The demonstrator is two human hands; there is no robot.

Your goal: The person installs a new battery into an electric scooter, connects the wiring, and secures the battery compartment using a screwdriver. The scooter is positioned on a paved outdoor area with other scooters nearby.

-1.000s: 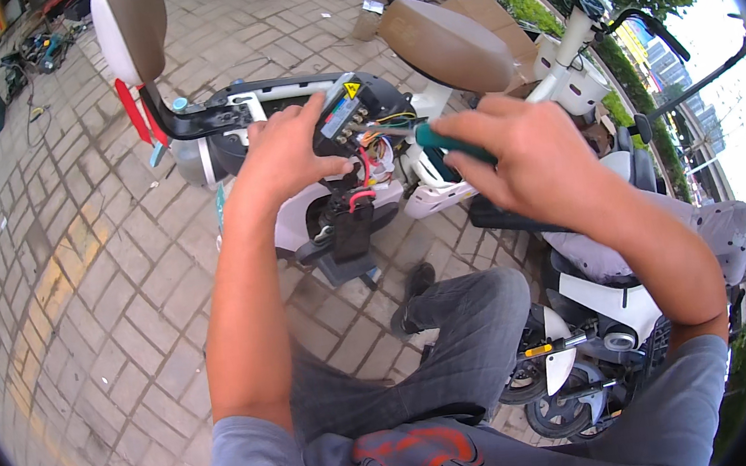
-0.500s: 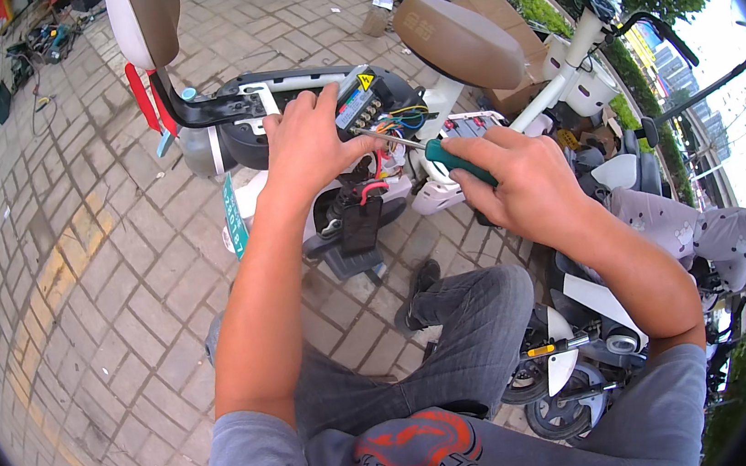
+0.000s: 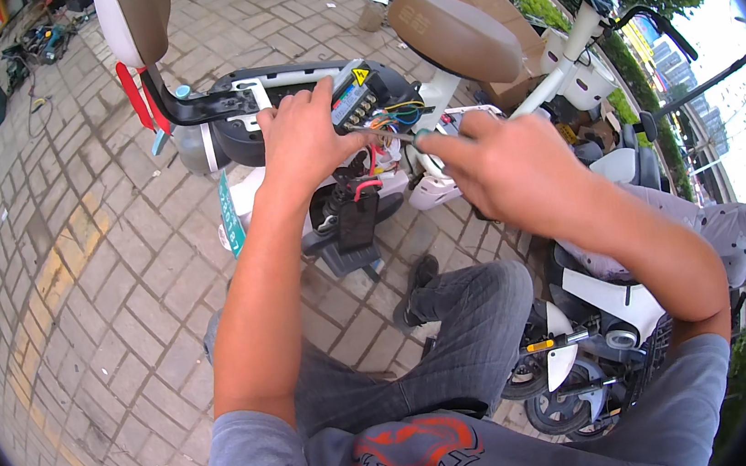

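A silver motor controller [image 3: 356, 101], a metal box with a row of screw terminals and a yellow warning triangle, rests tilted on the opened body of a white electric scooter [image 3: 241, 193]. My left hand [image 3: 300, 142] grips its near side, fingers over the top and thumb low by the terminals. In my right hand [image 3: 513, 166] is a screwdriver; its green handle is mostly covered by my fingers. The thin screwdriver shaft [image 3: 387, 134] points left toward the terminals beside my left thumb; whether its tip touches a screw is hidden. Coloured wires [image 3: 401, 115] bunch right of the controller.
A brown seat [image 3: 456, 30] overhangs behind the wires, and a padded backrest [image 3: 138, 25] rises at the left. Red and black cables [image 3: 366, 188] hang below the controller. Handlebars [image 3: 586, 6] stand at the far right. Another scooter [image 3: 606, 298] is parked near my right elbow.
My right hand has turned over and moved slightly, its fingers now covering most of the green handle. My left hand stays on the controller; the view has shifted slightly.
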